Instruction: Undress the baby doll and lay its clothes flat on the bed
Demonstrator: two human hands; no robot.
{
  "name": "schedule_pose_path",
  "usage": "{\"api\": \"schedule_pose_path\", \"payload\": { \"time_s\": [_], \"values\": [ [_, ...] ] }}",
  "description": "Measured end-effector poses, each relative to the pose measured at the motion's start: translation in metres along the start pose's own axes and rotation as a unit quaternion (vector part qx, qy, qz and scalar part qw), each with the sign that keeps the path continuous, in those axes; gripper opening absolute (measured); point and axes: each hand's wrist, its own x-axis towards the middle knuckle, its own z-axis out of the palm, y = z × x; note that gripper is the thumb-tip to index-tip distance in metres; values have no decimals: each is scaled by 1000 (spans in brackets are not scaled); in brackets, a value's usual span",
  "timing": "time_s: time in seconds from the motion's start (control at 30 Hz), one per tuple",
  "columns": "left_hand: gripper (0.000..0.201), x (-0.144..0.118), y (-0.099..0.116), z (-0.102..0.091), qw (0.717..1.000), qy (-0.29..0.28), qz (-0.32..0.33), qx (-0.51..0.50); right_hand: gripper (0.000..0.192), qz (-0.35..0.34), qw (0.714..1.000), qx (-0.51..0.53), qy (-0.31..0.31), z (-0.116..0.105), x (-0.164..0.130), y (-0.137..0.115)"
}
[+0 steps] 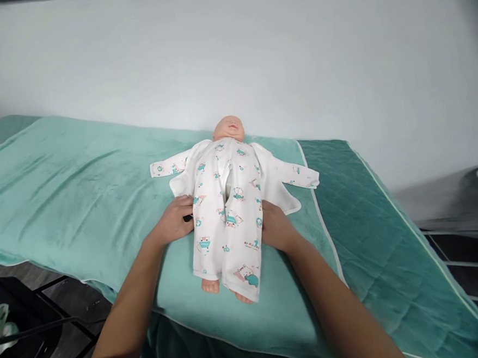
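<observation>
Here the left hand (175,220) and right hand (275,226) clasp, fingers curled, the hips of a plastic baby doll (225,202) in white printed sleepsuit lying face-up on a teal velvety blanket (80,195).

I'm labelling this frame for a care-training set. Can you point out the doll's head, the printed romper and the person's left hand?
doll's head (228,128): head view, on the forehead.
printed romper (225,212): head view, mid front of the garment.
left hand (175,221): head view, back of the hand, against the romper's side.

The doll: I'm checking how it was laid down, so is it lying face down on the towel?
No, the doll lies on its back on the teal towel, face up.
</observation>
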Motion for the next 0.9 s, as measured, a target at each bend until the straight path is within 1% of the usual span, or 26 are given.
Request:
{"api": "schedule_pose_path", "payload": {
  "time_s": [0.03,0.1,0.17,0.2,0.27,0.33,0.37,0.4,0.43,0.47,0.5,0.57,0.6,0.63,0.67,0.73,0.8,0.83,0.87,0.9],
  "values": [
    [24,-1,0,0,1000,-4,0,-4,15,1,1000,13,-8,-3,-1,-1],
    [26,0,-1,0,1000,6,-27,-14,18,20,998,50,-16,-9,-4,-1],
    [23,2,-5,0,996,45,-82,-13,21,74,993,90,6,-14,-7,2],
    [21,3,-9,0,991,76,-113,-4,22,114,988,100,35,-17,-9,5],
    [20,7,-17,2,973,146,-176,40,23,205,968,84,121,-20,-11,15],
    [21,10,-24,4,939,207,-251,113,25,292,936,16,197,-22,-14,27],
    [25,12,-27,4,916,231,-291,152,28,334,918,-24,211,-23,-15,33],
    [31,13,-29,5,894,248,-325,185,32,374,902,-63,206,-24,-17,38],
    [37,14,-30,5,875,257,-353,208,36,409,889,-94,183,-25,-18,43],
    [40,15,-30,6,864,259,-371,220,40,441,878,-112,150,-27,-20,46],
    [39,16,-30,6,861,254,-379,223,43,471,867,-118,113,-28,-21,49],
    [29,15,-31,5,874,232,-371,211,46,508,854,-98,55,-30,-24,53],
    [23,14,-32,4,884,226,-360,197,44,516,852,-77,47,-30,-24,54],
    [20,13,-33,4,893,227,-349,173,39,517,853,-50,55,-30,-23,55],
    [18,12,-34,3,900,238,-338,137,34,511,856,-15,82,-31,-22,54],
    [17,10,-34,2,902,284,-322,35,25,485,854,73,175,-33,-13,46],
    [18,9,-29,1,888,336,-304,-80,23,429,850,152,264,-38,1,26],
    [18,9,-24,1,879,354,-290,-129,23,385,860,174,288,-42,10,12],
    [18,10,-17,0,874,366,-273,-168,22,328,882,182,286,-47,20,-3],
    [18,12,-8,-1,872,370,-252,-199,20,260,914,177,255,-51,29,-19]
  ]
}}
